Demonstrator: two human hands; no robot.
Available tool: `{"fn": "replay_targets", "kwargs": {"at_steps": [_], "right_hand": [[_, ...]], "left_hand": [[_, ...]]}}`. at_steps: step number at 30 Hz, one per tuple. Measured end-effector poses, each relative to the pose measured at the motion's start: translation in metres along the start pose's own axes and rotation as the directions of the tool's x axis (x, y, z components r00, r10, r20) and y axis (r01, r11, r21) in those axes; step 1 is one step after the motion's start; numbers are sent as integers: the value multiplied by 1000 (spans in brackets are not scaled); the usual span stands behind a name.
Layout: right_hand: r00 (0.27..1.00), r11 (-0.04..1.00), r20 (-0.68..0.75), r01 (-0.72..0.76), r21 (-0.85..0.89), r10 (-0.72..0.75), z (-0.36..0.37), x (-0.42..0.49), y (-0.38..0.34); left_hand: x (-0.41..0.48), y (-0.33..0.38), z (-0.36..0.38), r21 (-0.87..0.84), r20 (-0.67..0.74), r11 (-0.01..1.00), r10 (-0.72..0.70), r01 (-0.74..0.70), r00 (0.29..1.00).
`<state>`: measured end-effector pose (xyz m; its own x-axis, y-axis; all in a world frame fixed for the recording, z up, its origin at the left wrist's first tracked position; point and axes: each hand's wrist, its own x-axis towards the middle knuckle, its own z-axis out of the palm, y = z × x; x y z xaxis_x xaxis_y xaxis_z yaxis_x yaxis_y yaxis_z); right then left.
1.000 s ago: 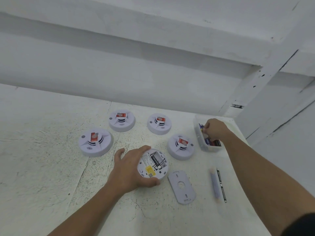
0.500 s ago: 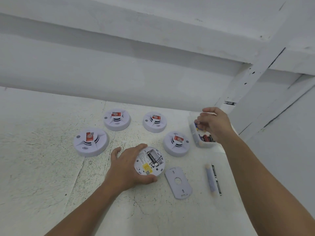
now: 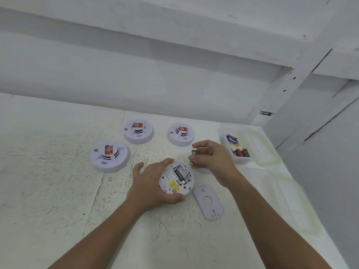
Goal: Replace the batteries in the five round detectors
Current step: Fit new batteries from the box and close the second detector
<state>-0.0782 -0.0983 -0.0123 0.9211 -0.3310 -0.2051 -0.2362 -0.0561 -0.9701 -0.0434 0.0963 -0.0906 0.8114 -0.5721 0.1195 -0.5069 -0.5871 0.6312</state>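
L hand [image 3: 153, 186]: palm down, curled round rim of round white plastic detector [image 3: 175, 181]. Thumb on near edge, index over far edge, other fingers splayed off to its L.
L forearm [image 3: 108, 226]: bare, enters from lower L, wrist approx. straight.
R hand [image 3: 215, 162]: just beyond and R of L hand, fingers curled. Thumb + fingertips pinch small silver cylindrical battery [image 3: 193, 156], approx. upright, blurred.
R forearm [image 3: 262, 214]: bare, enters from lower R, wrist bent slightly inward twd L hand.

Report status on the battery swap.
Left hand grips the opened detector. Right hand pinches a battery near its compartment. Back plate lies beside, nothing blocking.
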Motion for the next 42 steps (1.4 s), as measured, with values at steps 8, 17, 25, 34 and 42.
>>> {"fn": "replay_targets", "kwargs": {"at_steps": [8,17,25,34,42], "right_hand": [[992,923,82,121,-366,-98,7,-8,7],[989,918,130,114,-380,-69,14,-7,13],[976,876,213,133,-463,-36,14,-3,15],[975,850,220,137,-508,-26,13,2,17],[965,825,255,101,-556,54,9,7,20]], "left_hand": [[-1,2,0,-22,-25,1000,21,-21,999],[-2,0,1,-24,-23,999,27,-27,999],[-1,-2,0,16,33,999,31,-32,999],[-1,-1,7,63,-17,998,23,-22,1000],[-2,1,7,89,-54,995,45,-41,998]]}}
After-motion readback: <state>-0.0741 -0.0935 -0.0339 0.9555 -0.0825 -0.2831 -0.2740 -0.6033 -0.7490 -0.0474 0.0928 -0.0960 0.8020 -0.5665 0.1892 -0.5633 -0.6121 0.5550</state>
